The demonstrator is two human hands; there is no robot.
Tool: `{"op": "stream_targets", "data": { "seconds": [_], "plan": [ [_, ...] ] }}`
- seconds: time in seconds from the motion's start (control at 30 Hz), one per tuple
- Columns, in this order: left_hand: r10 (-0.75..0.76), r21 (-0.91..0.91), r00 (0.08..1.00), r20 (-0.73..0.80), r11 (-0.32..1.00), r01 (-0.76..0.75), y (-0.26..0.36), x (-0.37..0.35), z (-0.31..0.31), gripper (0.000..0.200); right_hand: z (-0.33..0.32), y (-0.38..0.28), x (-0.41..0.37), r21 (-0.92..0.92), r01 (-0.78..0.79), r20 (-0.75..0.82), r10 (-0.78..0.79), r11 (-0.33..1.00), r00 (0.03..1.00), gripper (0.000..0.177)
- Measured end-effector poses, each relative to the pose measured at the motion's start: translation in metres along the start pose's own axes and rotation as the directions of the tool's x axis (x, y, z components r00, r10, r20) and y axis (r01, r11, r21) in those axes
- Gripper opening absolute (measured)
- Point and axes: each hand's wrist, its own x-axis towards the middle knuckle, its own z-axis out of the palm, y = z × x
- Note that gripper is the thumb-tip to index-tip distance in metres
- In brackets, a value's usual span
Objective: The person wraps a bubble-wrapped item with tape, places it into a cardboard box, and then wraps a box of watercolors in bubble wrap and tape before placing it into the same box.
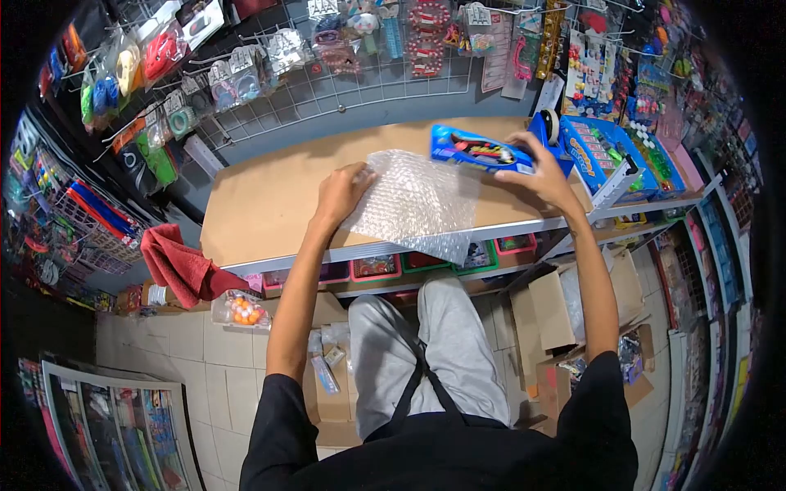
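A sheet of bubble wrap (409, 200) lies on the brown shelf top (270, 192), its near corner hanging over the front edge. My left hand (342, 195) is at the sheet's left edge, fingers curled and pinching it. My right hand (542, 173) grips the right end of a blue window box (446, 146), thumb along the near side and fingers over the top. Through the window show dark, red and yellow-green contents. The box is held over the far right part of the bubble wrap, slightly tilted.
A tape dispenser (550, 127) stands right of my right hand, beside blue display boxes (602, 147). A red cloth (176, 266) hangs at the shelf's left end. Packaged goods hang from a wire grid (360, 90) behind. Open cardboard boxes (550, 315) sit on the floor at right.
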Motion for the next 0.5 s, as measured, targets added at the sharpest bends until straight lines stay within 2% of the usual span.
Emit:
{"op": "stream_targets", "data": {
  "seconds": [0.03, 0.07, 0.1, 0.17, 0.2, 0.27, 0.33, 0.37, 0.4, 0.5],
  "plan": [
    [0.082, 0.004, 0.997, -0.006, 0.997, -0.082, 0.002, 0.003, 0.005, 0.036, 0.007, -0.005, 0.002, -0.053, -0.016, 0.073, 0.020, 0.998, 0.997, 0.067],
    [0.011, -0.009, 0.998, 0.064, 1.000, -0.010, 0.012, 0.007, 0.003, 0.038, 0.017, -0.014, 0.005, -0.059, -0.057, 0.155, 0.065, 0.997, 0.986, 0.067],
    [0.010, -0.021, 0.999, -0.038, 1.000, -0.011, 0.012, 0.009, 0.008, 0.040, 0.028, -0.024, 0.006, -0.066, -0.096, 0.237, 0.109, 0.993, 0.965, 0.067],
    [0.004, -0.038, 0.970, -0.244, 0.999, -0.014, 0.011, 0.012, 0.015, 0.043, 0.055, -0.023, 0.009, -0.088, -0.024, 0.300, 0.049, 0.996, 0.953, 0.068],
    [-0.027, -0.036, 0.966, -0.257, 0.999, 0.019, 0.010, 0.011, 0.011, 0.045, 0.068, -0.016, 0.011, -0.068, 0.047, 0.324, -0.022, 0.997, 0.946, 0.068],
    [-0.089, -0.031, 0.956, -0.279, 0.996, 0.084, 0.005, 0.002, -0.001, 0.049, 0.084, -0.004, 0.012, -0.042, 0.071, 0.339, -0.053, 0.997, 0.939, 0.069],
    [0.019, -0.080, 0.998, -0.054, 0.996, -0.024, 0.005, -0.014, -0.019, 0.050, 0.092, 0.001, 0.011, -0.049, 0.065, 0.343, -0.044, 0.997, 0.938, 0.070],
    [0.076, -0.117, 0.995, 0.058, 0.991, -0.069, 0.007, -0.023, -0.029, 0.051, 0.092, 0.003, 0.010, -0.059, 0.045, 0.347, -0.022, 0.997, 0.938, 0.072],
    [0.060, -0.066, 0.973, 0.221, 0.997, -0.047, 0.012, -0.032, -0.040, 0.059, 0.093, 0.005, 0.009, -0.071, 0.026, 0.350, 0.000, 0.997, 0.937, 0.074],
    [0.189, 0.003, 0.936, 0.296, 0.980, -0.199, 0.008, -0.049, -0.041, 0.067, 0.089, 0.001, 0.003, -0.145, 0.046, 0.339, 0.006, 0.988, 0.941, 0.073]
  ]
}}
